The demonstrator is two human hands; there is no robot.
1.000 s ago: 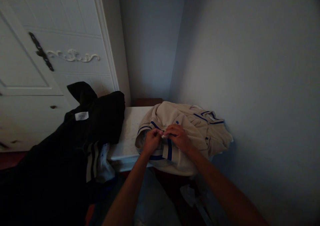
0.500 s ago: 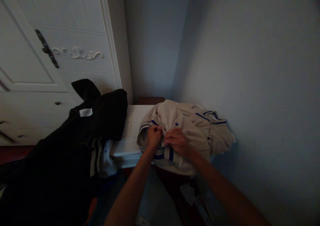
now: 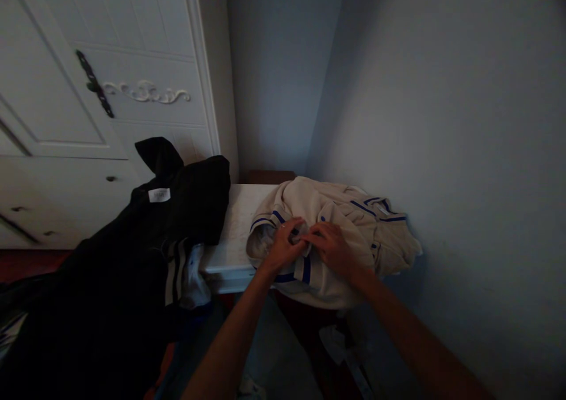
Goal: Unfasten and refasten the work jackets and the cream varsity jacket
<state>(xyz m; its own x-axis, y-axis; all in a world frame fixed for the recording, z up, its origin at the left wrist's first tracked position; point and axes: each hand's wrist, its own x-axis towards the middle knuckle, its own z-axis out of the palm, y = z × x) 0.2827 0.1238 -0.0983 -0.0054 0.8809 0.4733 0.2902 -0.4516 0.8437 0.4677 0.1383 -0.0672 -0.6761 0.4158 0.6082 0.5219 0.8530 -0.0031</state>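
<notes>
Both hands (image 3: 305, 245) pinch the beige garment (image 3: 345, 211), black clothing (image 3: 132, 270) lying nearby.

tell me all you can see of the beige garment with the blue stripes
The beige garment looks like soft knit or jersey, with blue stripes at its edges and on a short band, plus a small blue dot. It lies rumpled on the white table, hanging over the front edge. The left hand and right hand pinch near its striped opening.
</notes>
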